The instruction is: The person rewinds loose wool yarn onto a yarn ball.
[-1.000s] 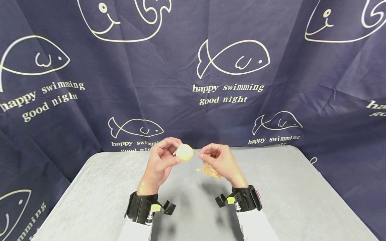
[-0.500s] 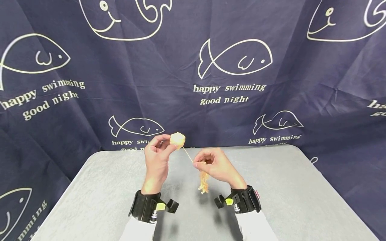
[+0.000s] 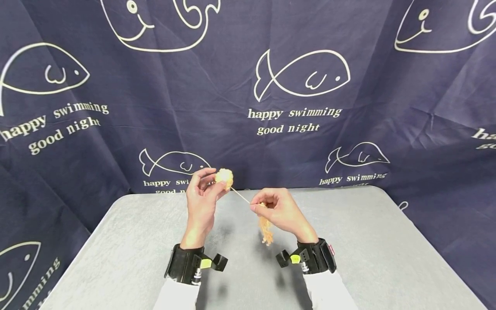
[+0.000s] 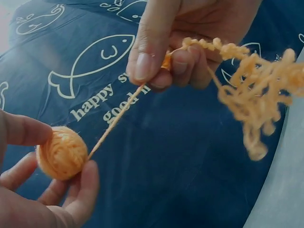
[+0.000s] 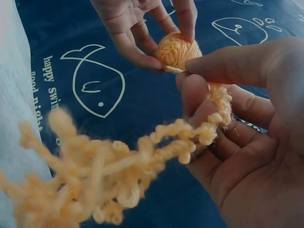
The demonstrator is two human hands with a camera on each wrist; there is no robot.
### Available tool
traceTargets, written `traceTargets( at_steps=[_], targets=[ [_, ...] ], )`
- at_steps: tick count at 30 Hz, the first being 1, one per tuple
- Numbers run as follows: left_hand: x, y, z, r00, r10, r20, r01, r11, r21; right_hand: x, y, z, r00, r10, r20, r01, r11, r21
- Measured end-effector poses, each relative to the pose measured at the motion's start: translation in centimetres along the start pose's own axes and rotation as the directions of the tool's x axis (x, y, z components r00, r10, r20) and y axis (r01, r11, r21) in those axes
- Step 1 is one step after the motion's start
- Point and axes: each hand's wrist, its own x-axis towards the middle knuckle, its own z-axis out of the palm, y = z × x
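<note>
The left hand (image 3: 201, 196) pinches a small yarn ball (image 3: 224, 176) in curled fingertips. At its 4 o'clock, the right hand (image 3: 279, 211) pinches the taut strand (image 3: 241, 196), loose yarn (image 3: 265, 228) dangling above the table (image 3: 368, 241).

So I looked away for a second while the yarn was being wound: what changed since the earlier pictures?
The hands moved apart: the left hand lifted the yarn ball up and away, and a taut strand now runs from it to the right hand. The loose crinkled yarn, bunched under the right hand before, now hangs down. Both hands kept their holds; the grey table is unchanged.
</note>
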Motion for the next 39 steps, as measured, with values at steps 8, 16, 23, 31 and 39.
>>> traceTargets(
  at_steps=[8, 16, 23, 31, 39],
  targets=[
    [0.0, 0.3, -0.4, 0.998, -0.064, 0.007, 0.064, 0.997, -0.052, -0.2, 0.1, -0.1, 1.0, -0.012, -0.014, 0.012, 1.0, -0.014],
    [-0.1, 0.0, 0.2, 0.996, -0.053, -0.071, 0.046, 0.995, -0.091, -0.2, -0.1, 0.0, 1.0, -0.022, 0.002, 0.022, 0.998, -0.054],
    [-0.4, -1.0, 0.6, 0.991, 0.008, -0.136, 0.004, 0.996, 0.086, -0.4, -0.4, 0.0, 0.999, -0.052, 0.005, 0.052, 0.994, -0.094],
    [-0.3, -1.5, 0.0, 0.994, 0.105, 0.002, -0.099, 0.93, 0.355, -0.5, -0.7, -1.0, 0.99, -0.087, -0.112, 0.085, 0.996, -0.028],
    [-0.7, -1.8, -0.1, 0.964, 0.057, 0.26, -0.194, 0.817, 0.543, -0.5, -1.3, -1.5, 0.97, -0.161, -0.18, 0.174, 0.983, 0.062]
  ],
)
